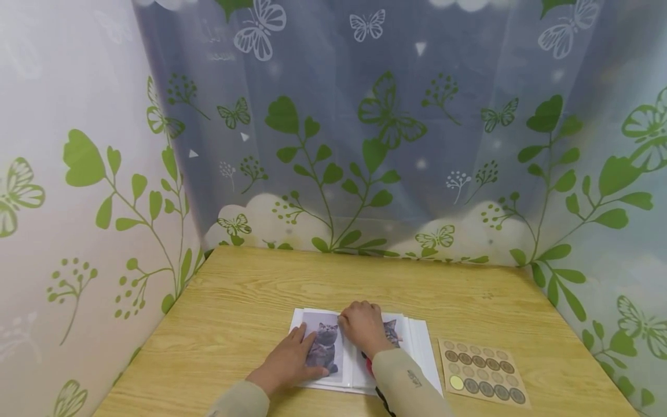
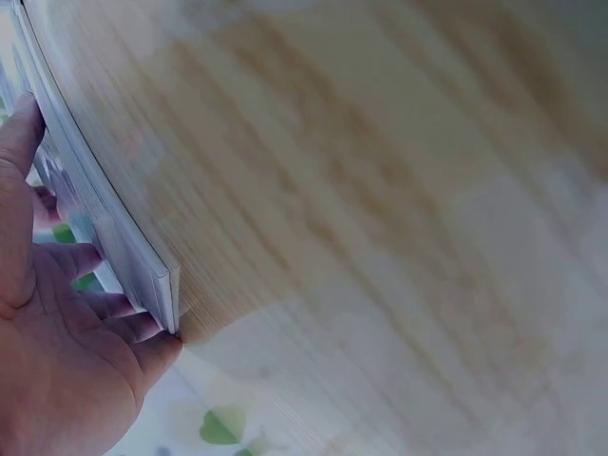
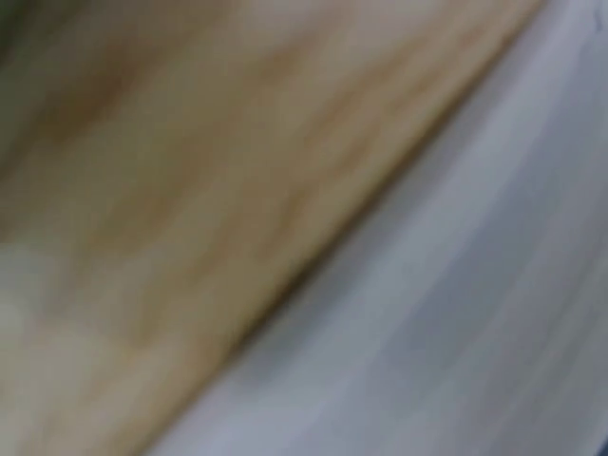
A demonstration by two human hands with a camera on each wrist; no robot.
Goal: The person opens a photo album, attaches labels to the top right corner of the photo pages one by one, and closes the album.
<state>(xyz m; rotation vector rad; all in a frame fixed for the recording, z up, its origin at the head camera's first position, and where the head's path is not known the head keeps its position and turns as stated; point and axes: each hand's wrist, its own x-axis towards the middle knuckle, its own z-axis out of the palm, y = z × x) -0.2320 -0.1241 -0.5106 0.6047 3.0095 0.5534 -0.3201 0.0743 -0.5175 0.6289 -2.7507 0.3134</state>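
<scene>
An open photo album (image 1: pixel 427 353) with white pages lies on the wooden table. Its left page bears a picture of a grey cat (image 1: pixel 326 347); another cat picture (image 1: pixel 391 330) on the right page is partly covered. My left hand (image 1: pixel 286 359) rests on the left page with its fingers spread. In the left wrist view that hand (image 2: pixel 76 351) is at the album's edge (image 2: pixel 123 237). Bent fingers of my right hand (image 1: pixel 362 327) touch the album near its centre fold; their tips are hidden. The right wrist view shows only blurred album (image 3: pixel 427 313) and table.
To the right of the album lies a tan sheet (image 1: pixel 484 370) with rows of round stickers, one of them yellow. The wooden table (image 1: pixel 234 301) is bounded by printed curtains (image 1: pixel 323 174) at the back and sides.
</scene>
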